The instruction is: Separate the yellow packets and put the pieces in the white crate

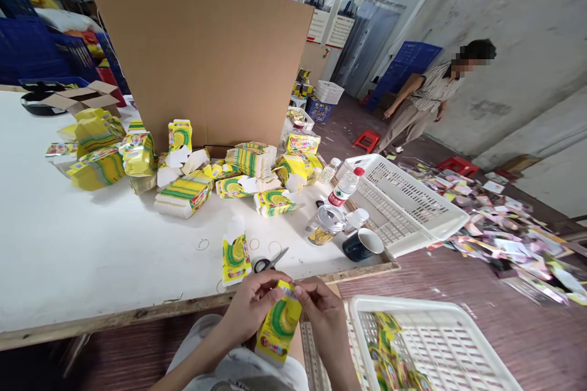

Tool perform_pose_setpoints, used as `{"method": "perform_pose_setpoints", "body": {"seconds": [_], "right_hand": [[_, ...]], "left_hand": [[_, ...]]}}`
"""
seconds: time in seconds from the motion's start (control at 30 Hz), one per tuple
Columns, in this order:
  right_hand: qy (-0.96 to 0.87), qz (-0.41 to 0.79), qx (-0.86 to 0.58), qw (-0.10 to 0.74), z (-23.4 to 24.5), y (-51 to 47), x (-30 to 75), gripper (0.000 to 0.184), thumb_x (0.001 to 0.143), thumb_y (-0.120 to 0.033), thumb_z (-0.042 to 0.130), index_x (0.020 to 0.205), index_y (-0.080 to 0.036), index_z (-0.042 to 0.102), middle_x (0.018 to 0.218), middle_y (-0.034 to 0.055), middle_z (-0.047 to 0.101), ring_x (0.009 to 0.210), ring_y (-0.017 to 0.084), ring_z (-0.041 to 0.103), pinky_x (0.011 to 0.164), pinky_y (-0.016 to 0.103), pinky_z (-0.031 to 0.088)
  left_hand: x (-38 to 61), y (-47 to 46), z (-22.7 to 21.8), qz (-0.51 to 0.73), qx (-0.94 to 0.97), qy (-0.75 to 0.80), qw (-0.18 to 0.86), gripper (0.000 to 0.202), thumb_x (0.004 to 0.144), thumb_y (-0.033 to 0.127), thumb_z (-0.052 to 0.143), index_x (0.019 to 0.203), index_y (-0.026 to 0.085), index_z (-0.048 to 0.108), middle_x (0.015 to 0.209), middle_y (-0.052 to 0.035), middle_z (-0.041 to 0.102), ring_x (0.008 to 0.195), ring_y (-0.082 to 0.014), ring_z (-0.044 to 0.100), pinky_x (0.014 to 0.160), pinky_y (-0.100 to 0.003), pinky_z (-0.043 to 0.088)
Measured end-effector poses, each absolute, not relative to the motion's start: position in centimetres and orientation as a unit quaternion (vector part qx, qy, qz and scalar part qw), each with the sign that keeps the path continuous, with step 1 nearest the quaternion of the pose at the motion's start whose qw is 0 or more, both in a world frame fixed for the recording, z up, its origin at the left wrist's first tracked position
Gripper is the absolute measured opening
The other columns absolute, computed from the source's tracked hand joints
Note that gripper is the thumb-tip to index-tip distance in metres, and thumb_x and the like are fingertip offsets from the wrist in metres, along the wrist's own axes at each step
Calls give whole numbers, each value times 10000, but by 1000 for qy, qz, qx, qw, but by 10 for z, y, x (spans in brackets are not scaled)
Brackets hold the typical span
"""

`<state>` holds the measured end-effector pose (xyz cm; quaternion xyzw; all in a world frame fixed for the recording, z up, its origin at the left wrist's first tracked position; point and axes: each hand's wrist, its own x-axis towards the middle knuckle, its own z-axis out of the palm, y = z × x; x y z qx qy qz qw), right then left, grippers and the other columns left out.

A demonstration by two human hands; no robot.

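A small yellow and green carton (pixel 279 325) is upright over my lap, held between both hands near its top end. My left hand (pixel 254 300) pinches its upper left side. The fingers of my right hand (pixel 320 304) close on its top right corner. Just beyond my hands, on the table edge, lie a flat yellow carton (pixel 236 259) with its white flap up and a pair of scissors (pixel 270 261) with black handles. To my right stands a white plastic basket (pixel 440 311) with several yellow-green packets (pixel 389 354) inside.
Stacks of folded cartons (pixel 183 192) line the white table (pixel 114 256) before a tall cardboard sheet (pixel 197 49). A bottle (pixel 345 188), a plastic jar (pixel 325 224) and a dark mug (pixel 362 245) stand at the right edge. A person (pixel 422 95) stands beyond scattered packaging (pixel 513 226).
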<state>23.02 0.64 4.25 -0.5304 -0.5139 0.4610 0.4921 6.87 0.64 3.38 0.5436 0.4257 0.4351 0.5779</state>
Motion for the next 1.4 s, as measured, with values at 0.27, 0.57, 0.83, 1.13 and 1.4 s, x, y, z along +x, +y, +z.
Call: {"method": "perform_pose_setpoints", "body": {"seconds": [0.27,0.57,0.83,1.13,1.4], "right_hand": [[-508,-65,-768,385,67,-15,341,535,818,-681,535,876,-191,742,974,150,663,748,292,605,615,388,417],[-605,269,-634,399,-11,34,227,265,845,-416,566,887,-217,736,964,122,753,936,307,670,855,417,490],[-559,403,-603,402,-51,65,149,231,744,-213,646,973,-221,680,742,37,744,725,258,709,709,365,530],[-468,549,-520,458,-21,52,171,359,722,-493,717,890,-178,680,804,78,745,763,229,697,691,339,547],[-431,606,-479,467,3,27,184,393,731,-562,763,876,-198,728,844,73,764,799,243,710,712,354,552]], "left_hand": [[31,24,-9,367,610,567,415,503,905,358,534,1373,174,545,1467,-178,543,1387,-342,459,1167,-552,305],[20,16,-60,296,641,604,370,545,780,144,582,1324,170,595,1505,-159,501,1456,-323,354,1214,-572,150],[12,14,-53,372,587,585,419,477,729,113,655,1194,212,697,1411,-135,610,1404,-328,446,1220,-547,151],[10,23,-21,542,350,518,561,623,805,596,656,1246,157,639,1327,-170,666,1311,-356,545,1081,-499,447],[29,20,10,529,284,371,709,523,722,593,765,1017,161,766,1018,-146,787,1013,-329,721,918,-456,557]]}}
